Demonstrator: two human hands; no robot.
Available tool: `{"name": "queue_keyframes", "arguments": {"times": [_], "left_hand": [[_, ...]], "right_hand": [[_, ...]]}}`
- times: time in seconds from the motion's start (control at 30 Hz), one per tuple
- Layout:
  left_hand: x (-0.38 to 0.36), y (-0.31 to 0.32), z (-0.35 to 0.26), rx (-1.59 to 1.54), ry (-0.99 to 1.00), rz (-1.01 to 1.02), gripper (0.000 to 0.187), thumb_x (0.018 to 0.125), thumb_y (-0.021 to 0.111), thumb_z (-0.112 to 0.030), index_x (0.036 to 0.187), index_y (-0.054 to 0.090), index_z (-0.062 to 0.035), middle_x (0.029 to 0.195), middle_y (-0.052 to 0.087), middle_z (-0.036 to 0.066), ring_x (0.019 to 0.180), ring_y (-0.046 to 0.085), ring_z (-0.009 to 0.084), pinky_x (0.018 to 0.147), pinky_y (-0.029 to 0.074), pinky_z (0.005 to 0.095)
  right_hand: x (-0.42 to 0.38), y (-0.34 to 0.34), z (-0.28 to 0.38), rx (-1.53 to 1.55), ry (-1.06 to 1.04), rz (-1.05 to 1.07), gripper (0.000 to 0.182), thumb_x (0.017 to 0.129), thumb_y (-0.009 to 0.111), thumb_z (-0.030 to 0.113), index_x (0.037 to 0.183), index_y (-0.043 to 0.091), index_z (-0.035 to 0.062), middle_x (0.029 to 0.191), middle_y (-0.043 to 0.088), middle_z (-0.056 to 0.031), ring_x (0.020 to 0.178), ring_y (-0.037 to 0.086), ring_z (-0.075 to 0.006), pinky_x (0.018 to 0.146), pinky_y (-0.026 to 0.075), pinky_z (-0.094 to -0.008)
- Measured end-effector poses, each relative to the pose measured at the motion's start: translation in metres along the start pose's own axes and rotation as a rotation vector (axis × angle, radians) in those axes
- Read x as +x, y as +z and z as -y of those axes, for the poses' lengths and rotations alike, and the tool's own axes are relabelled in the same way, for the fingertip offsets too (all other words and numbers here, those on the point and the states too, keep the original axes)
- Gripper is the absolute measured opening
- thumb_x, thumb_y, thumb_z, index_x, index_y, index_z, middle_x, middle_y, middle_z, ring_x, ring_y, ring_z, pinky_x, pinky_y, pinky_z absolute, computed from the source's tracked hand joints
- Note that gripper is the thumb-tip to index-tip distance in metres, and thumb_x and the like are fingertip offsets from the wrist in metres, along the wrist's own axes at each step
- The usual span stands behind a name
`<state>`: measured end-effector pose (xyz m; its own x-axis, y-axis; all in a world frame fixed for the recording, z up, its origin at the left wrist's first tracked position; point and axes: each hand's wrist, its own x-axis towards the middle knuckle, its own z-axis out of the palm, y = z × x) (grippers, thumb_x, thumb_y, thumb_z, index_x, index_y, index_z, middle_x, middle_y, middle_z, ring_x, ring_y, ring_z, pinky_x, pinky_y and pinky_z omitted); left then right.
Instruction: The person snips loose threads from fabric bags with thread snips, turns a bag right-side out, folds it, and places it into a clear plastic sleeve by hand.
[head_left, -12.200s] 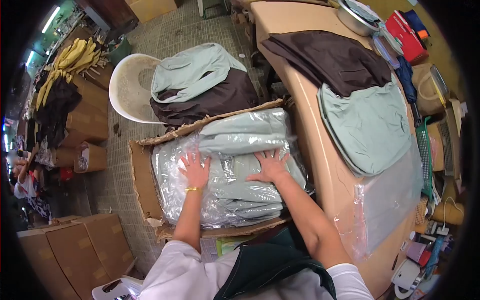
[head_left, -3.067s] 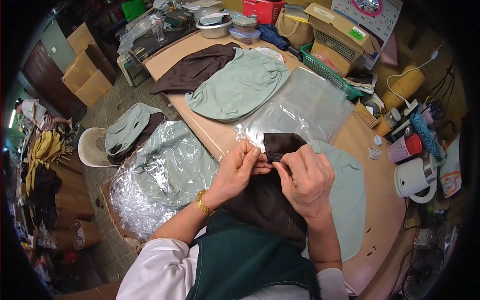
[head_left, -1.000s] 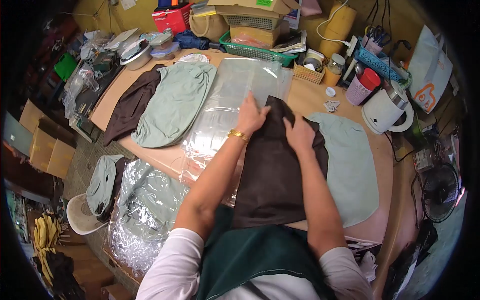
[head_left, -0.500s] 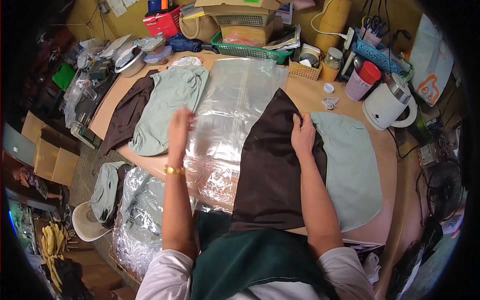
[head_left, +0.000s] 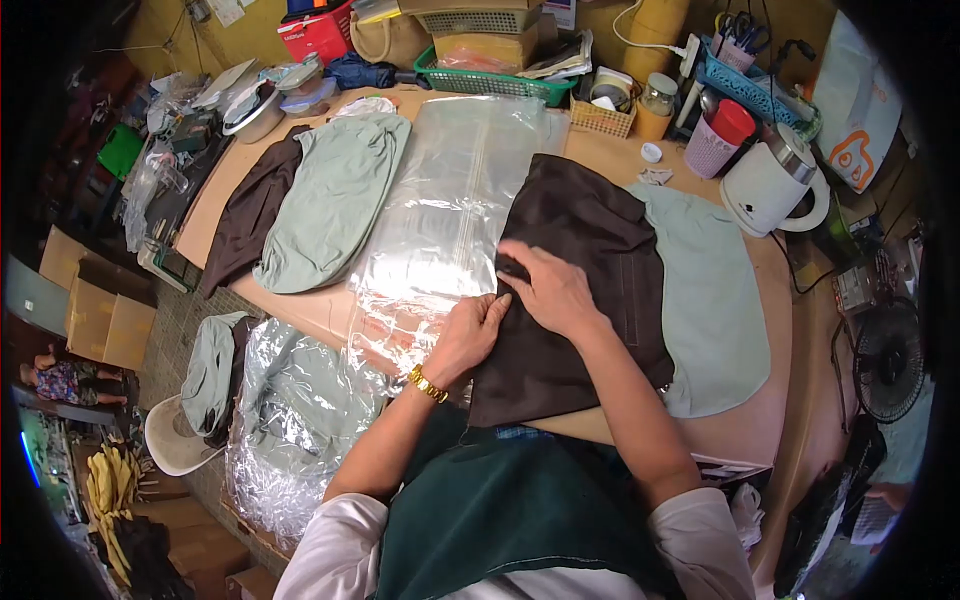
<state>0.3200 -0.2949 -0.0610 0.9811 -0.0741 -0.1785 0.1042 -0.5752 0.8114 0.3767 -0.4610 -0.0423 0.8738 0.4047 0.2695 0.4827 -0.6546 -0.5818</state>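
A dark brown cloth piece (head_left: 590,220) lies spread on the table in front of me, with a stitched line on its right half. My left hand (head_left: 470,338), above a gold bracelet, is closed with thumb and fingertips at the cloth's left edge. Just above it, my right hand (head_left: 555,290) is bent over the same edge, a dark fold between thumb and fingers. A pale green cloth piece (head_left: 712,300) lies partly under the brown one on the right. Clear plastic bags (head_left: 440,210) lie stacked to the left, close to my left hand.
Another pale green cloth (head_left: 335,200) and a brown cloth (head_left: 255,215) lie at the table's left. Along the back stand a green basket (head_left: 500,84), a jar (head_left: 657,105), a pink holder (head_left: 708,148) and a white kettle (head_left: 770,185). Plastic-wrapped cloth (head_left: 300,400) sits below left.
The brown cloth has been turned over and laid flatter, its stitched side now showing. My left hand has moved right from above the plastic to its edge; my right hand has moved left.
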Motion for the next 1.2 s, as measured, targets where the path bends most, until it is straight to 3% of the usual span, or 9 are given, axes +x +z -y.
{"name": "queue_keyframes", "arguments": {"times": [0.13,0.3,0.43,0.57,0.67,0.73,0.93,1.03,1.2], "left_hand": [[-0.03,-0.028,0.009,0.055,0.154,-0.106,0.042,0.099,0.051,-0.032,0.079,0.058,0.0039,0.068,0.06,0.023,0.062,0.056,0.0355,0.062,0.044,0.0426],[-0.057,-0.093,0.056,-0.005,-0.25,-0.297,0.036,0.1,0.05,-0.028,0.083,0.062,0.0014,0.069,0.062,0.01,0.07,0.062,0.016,0.065,0.048,0.0308],[-0.053,-0.074,0.033,-0.434,0.03,-0.5,0.028,0.101,0.05,-0.026,0.109,0.058,-0.0004,0.095,0.063,0.009,0.085,0.061,0.012,0.069,0.05,0.0249],[-0.024,0.001,0.004,-0.338,0.231,-0.244,0.068,0.095,0.06,-0.029,0.148,0.025,-0.0042,0.124,0.054,0.018,0.094,0.061,0.021,0.078,0.05,0.0337],[-0.039,0.013,0.012,-0.014,0.275,0.035,0.041,0.093,0.062,-0.036,0.11,0.064,0.0015,0.071,0.062,0.011,0.065,0.055,0.0162,0.066,0.047,0.0309],[-0.06,-0.017,0.011,-0.204,-0.129,0.258,0.034,0.095,0.062,-0.03,0.088,0.068,0.0025,0.061,0.06,0.005,0.06,0.053,0.0119,0.06,0.047,0.0291],[-0.085,-0.028,0.012,-0.314,-0.023,0.012,0.025,0.096,0.059,-0.019,0.085,0.07,0.0007,0.064,0.058,0.002,0.059,0.053,0.0099,0.056,0.045,0.0282],[-0.079,-0.019,0.02,-0.106,0.385,-0.284,0.017,0.094,0.064,-0.017,0.089,0.07,-0.0015,0.079,0.058,0.002,0.059,0.05,0.007,0.054,0.041,0.0219],[-0.079,-0.022,0.01,-0.426,0.147,-0.3,0.018,0.094,0.062,-0.014,0.091,0.068,0.0028,0.085,0.064,0.006,0.076,0.062,0.0105,0.061,0.05,0.0193]], "right_hand": [[0.002,0.016,-0.05,-0.053,0.117,-0.137,0.018,0.082,0.066,0.011,0.096,0.053,0.0087,0.088,0.066,-0.014,0.087,0.064,-0.0362,0.073,0.048,-0.0464],[0.008,0.008,-0.058,0.029,0.215,-0.24,0.016,0.087,0.063,0.012,0.095,0.05,0.0066,0.083,0.065,-0.018,0.083,0.062,-0.0404,0.069,0.046,-0.0494],[0.008,0.014,-0.06,0.079,0.169,-0.314,0.014,0.089,0.061,0.011,0.096,0.05,0.0054,0.082,0.064,-0.0193,0.081,0.061,-0.042,0.067,0.045,-0.05],[0.003,0.01,-0.056,0.189,0.143,-0.424,0.015,0.092,0.06,0.014,0.094,0.05,0.0033,0.08,0.062,-0.0198,0.077,0.061,-0.041,0.067,0.046,-0.0453],[0.005,0.004,-0.071,0.268,0.242,-0.494,0.022,0.096,0.059,0.021,0.093,0.05,0.0013,0.077,0.06,-0.0182,0.071,0.059,-0.0381,0.066,0.046,-0.0395],[0.007,0.004,-0.078,0.204,0.286,-0.513,0.024,0.097,0.058,0.023,0.093,0.049,0.0012,0.076,0.059,-0.0175,0.07,0.058,-0.0375,0.066,0.046,-0.0389],[0.005,-0.015,-0.036,0.214,0.214,-0.303,0.02,0.094,0.061,0.022,0.105,0.056,0.0066,0.073,0.062,-0.0139,0.067,0.061,-0.0307,0.063,0.046,-0.0378],[-0.018,-0.024,0.018,0.498,0.056,0.095,0.036,0.089,0.065,0.021,0.122,0.057,0.0086,0.069,0.062,-0.0126,0.062,0.056,-0.0175,0.063,0.046,-0.034],[-0.047,-0.019,0.057,0.338,-0.01,0.181,0.03,0.088,0.066,0.02,0.114,0.058,0.0073,0.082,0.06,-0.0138,0.075,0.061,-0.0282,0.069,0.047,-0.0375]]}}
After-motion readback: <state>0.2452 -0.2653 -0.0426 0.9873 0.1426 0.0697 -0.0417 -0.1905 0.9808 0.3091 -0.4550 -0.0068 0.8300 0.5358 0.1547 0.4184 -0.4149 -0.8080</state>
